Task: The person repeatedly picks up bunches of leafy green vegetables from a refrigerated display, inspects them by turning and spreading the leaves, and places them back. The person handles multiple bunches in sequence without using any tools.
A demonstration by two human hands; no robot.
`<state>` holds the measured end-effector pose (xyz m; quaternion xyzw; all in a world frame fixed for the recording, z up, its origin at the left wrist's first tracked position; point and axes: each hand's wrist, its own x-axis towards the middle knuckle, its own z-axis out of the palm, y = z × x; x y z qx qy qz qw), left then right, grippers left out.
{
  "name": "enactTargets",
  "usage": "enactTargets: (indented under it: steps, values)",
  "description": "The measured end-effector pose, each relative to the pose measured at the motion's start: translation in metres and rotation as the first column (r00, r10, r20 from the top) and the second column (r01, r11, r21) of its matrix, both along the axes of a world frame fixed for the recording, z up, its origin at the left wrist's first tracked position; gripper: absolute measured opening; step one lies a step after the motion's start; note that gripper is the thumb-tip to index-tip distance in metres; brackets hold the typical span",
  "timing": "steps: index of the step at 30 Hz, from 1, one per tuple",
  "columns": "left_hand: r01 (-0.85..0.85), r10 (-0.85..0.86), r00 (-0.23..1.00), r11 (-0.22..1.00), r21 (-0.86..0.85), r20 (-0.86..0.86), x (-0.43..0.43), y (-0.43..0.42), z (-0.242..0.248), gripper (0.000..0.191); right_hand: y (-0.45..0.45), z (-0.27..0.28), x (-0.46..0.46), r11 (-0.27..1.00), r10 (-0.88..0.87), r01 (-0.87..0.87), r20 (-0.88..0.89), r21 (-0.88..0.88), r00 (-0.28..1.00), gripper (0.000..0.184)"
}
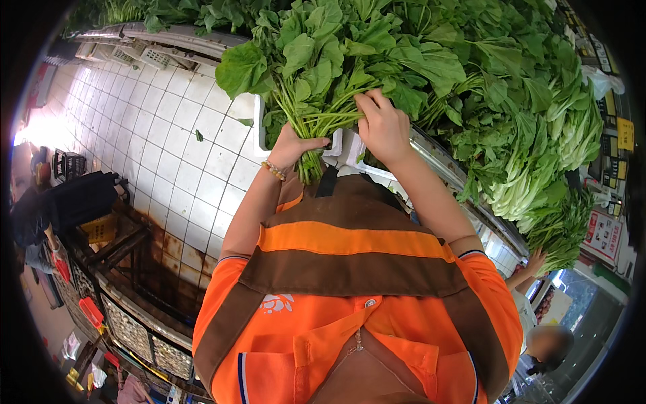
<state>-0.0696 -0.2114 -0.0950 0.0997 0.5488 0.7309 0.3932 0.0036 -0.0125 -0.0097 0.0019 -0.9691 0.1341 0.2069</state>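
My left hand (291, 146), with a beaded bracelet at the wrist, grips a bunch of leafy greens (298, 108) around its stems. The cut stem ends stick out below my thumb and the broad leaves fan out away from me. My right hand (386, 123) pinches a few stems at the right side of this bunch, their leaves reaching to the upper right. Under the bunch stands a white foam box (259, 123) with more greens inside, partly hidden by my hands.
A display shelf heaped with leafy greens (504, 60) and pale-stemmed bok choy (520, 192) curves along the right. White floor tiles (176, 111) lie to the left, with a bin stand of shellfish (128, 323) below. Another person's hand (536, 260) touches greens at far right; a person in dark clothes (75, 202) is at far left.
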Motion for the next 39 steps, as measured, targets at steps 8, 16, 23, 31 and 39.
enactTargets:
  steps: [8,16,23,31,39]
  values:
    - [-0.015,0.015,1.000,1.000,-0.009,-0.020,0.001,0.002,0.000,0.047,0.005,0.001,-0.013,0.994,0.045,-0.057,0.122,0.097,0.992,0.016]
    - [-0.057,0.058,0.995,0.998,0.015,-0.078,0.005,0.005,-0.002,0.050,-0.015,0.021,-0.017,0.968,0.120,-0.181,0.309,0.176,0.943,0.006]
    - [-0.010,0.008,0.994,1.000,-0.016,-0.113,0.003,0.003,-0.005,0.050,0.002,0.032,-0.008,0.692,0.337,-0.063,0.245,-0.719,0.909,0.009]
    - [-0.195,0.110,0.914,0.964,-0.183,-0.391,0.016,0.003,0.002,0.052,0.050,0.096,0.009,0.176,0.073,-0.011,0.002,-0.984,0.997,0.008]
    - [-0.316,0.219,0.812,0.944,-0.093,-0.540,0.033,-0.007,0.006,0.058,0.051,0.130,-0.003,0.116,0.129,-0.053,-0.038,-0.992,0.991,0.012]
